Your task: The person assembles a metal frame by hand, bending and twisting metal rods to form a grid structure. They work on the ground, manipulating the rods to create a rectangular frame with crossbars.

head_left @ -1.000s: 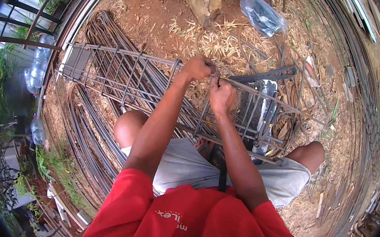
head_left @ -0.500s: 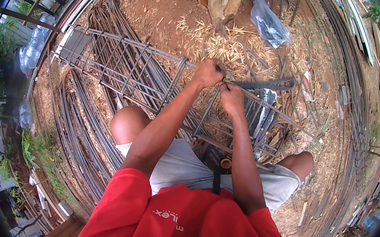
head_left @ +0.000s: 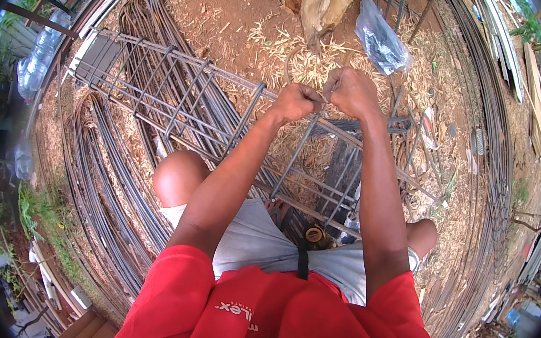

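A long steel rebar cage (head_left: pixel 260 89), made of straight bars with square stirrups tied along it, lies across in front of my knees. My left hand (head_left: pixel 298 103) is closed in a pinch at its far top bar, near a stirrup corner. My right hand (head_left: pixel 354 93) is also closed, its fingertips almost meeting the left thumb just beyond the bar. Whatever is pinched between them is too thin to make out. A bundle of thin dark wires (head_left: pixel 399 122) rests on the cage, partly behind my right forearm.
Bundles of bent rebar (head_left: pixel 145 43) lie on the left, beneath and beside the cage. More long bars (head_left: pixel 500 147) curve along the right. A tree stump (head_left: pixel 327 7) and a clear plastic bag (head_left: pixel 383 39) are beyond my hands. A round yellow-and-black object (head_left: pixel 314 234) sits between my legs.
My right hand has risen away from the bar and turned, passing from below the left hand's level to slightly above it. The left hand stays at almost the same spot, still pinched.
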{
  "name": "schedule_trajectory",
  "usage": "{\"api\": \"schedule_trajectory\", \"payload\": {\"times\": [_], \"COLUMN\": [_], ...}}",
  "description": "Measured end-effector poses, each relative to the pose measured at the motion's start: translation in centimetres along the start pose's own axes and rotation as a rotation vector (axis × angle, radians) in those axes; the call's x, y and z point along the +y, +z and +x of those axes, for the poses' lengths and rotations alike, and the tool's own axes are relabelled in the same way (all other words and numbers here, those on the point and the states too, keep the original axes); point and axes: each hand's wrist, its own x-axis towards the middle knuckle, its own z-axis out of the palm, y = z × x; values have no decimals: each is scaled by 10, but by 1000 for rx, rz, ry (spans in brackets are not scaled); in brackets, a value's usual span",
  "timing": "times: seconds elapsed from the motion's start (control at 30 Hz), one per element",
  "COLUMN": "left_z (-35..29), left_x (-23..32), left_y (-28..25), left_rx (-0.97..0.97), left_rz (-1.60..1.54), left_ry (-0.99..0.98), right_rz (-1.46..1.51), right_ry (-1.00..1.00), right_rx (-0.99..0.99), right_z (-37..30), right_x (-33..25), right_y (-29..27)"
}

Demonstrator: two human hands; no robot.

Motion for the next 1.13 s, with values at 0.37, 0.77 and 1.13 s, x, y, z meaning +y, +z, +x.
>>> {"api": "schedule_trajectory", "payload": {"times": [0.37, 0.77, 1.13], "left_z": [-1, 2, 11], "left_x": [-5, -1, -9], "left_y": [-5, -7, -13], "left_rx": [-49, -16, -124], "left_rz": [47, 17, -55], "left_ry": [32, 69, 31], "right_rz": [32, 661, 927], "right_ry": [-223, 149, 176], "right_rx": [156, 156, 99], "right_z": [13, -56, -38], "right_x": [-2, 53, 72], "right_y": [5, 89, 112]}}
